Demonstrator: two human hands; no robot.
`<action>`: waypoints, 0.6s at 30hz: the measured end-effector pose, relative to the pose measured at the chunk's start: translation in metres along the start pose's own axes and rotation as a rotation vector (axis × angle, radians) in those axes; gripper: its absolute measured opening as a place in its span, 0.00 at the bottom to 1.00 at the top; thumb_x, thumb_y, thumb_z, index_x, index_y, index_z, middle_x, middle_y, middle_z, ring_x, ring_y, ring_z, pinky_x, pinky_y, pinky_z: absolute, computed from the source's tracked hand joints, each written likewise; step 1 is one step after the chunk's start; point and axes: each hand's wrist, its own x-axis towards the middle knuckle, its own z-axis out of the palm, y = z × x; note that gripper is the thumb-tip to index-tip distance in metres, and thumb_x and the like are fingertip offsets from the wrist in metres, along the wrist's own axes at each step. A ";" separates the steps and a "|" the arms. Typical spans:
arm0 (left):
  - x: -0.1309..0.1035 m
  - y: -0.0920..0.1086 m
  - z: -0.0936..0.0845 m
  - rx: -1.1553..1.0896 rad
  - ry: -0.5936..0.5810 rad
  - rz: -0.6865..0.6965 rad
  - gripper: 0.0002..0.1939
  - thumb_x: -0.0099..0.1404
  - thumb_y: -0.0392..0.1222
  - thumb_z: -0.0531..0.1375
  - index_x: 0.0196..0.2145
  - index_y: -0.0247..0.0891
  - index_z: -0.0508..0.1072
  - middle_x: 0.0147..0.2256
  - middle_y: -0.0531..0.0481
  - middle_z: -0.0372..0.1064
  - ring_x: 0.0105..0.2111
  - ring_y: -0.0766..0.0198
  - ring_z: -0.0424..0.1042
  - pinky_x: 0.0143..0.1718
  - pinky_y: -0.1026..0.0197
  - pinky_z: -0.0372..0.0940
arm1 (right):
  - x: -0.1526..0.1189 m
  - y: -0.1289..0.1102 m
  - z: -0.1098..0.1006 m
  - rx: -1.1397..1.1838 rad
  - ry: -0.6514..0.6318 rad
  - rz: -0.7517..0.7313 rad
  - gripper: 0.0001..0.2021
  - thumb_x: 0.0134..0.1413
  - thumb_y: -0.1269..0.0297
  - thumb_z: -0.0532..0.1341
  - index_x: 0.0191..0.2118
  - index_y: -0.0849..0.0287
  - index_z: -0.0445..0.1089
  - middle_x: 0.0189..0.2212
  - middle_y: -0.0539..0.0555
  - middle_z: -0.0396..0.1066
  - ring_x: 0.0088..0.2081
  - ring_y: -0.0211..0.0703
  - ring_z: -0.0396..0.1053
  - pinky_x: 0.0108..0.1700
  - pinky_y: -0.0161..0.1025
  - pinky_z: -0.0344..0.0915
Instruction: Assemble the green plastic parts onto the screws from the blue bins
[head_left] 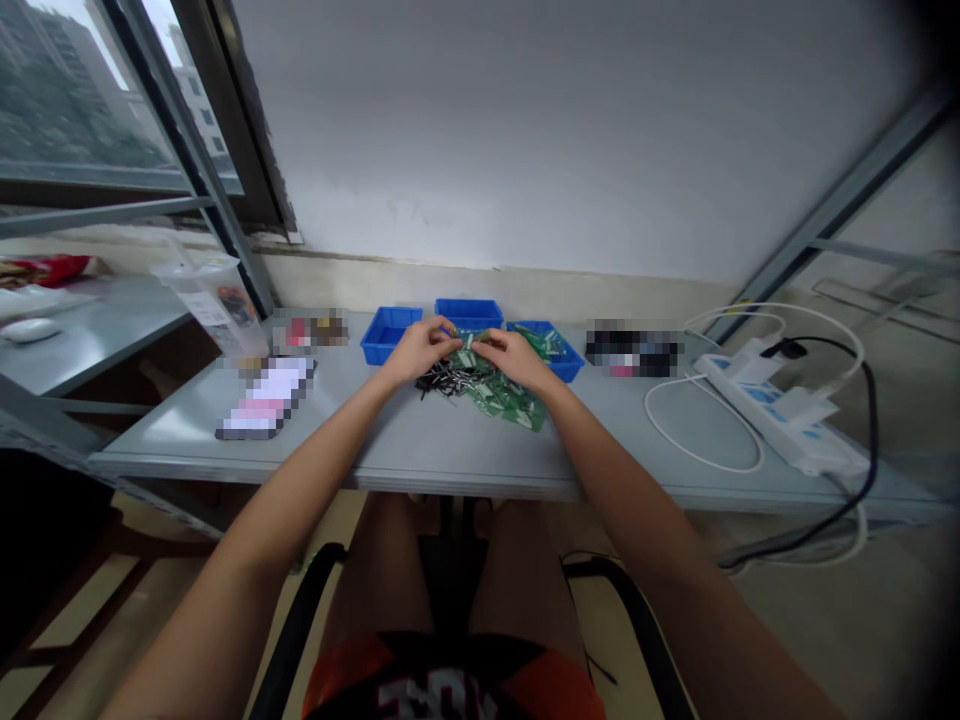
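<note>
In the head view, the middle tray, a blue plastic open box (469, 312) at the centre of the frame, is partly covered by the hands and what they hold. Mosaic blocks mask a flat, slab-like object (266, 398) at centre left, a small cluster (311, 332) above it and a dark group (634, 350) at centre right; their details cannot be made out. Both forearms run off the bottom of the frame.

The grey tabletop (465, 450) is smooth, with a faint sheen. A blue rectangular plastic tray (394, 335) stands left of the middle one; a similar blue tray (571, 368) on the right holds glossy green packets (546, 342). At centre left is a clear plastic cup (225, 305); at right, a long white power strip (780, 410) with thin looping cables.

At the frame's centre, the left hand (420, 350) and right hand (519, 358) pinch a small clear-and-green plastic packet (466, 350) between thumbs and fingers; its contents are too small to tell. Below it lie a tangled heap of thin black pieces (444, 382) and crinkled, shiny green packets with pale patches (517, 402), overlapping loosely.
</note>
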 end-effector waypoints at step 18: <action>0.001 0.003 0.000 -0.077 -0.034 -0.022 0.08 0.59 0.43 0.59 0.31 0.35 0.67 0.22 0.53 0.65 0.21 0.70 0.65 0.25 0.66 0.60 | 0.003 -0.002 0.002 0.071 0.147 0.021 0.12 0.52 0.53 0.58 0.29 0.58 0.65 0.22 0.48 0.60 0.24 0.34 0.58 0.25 0.34 0.56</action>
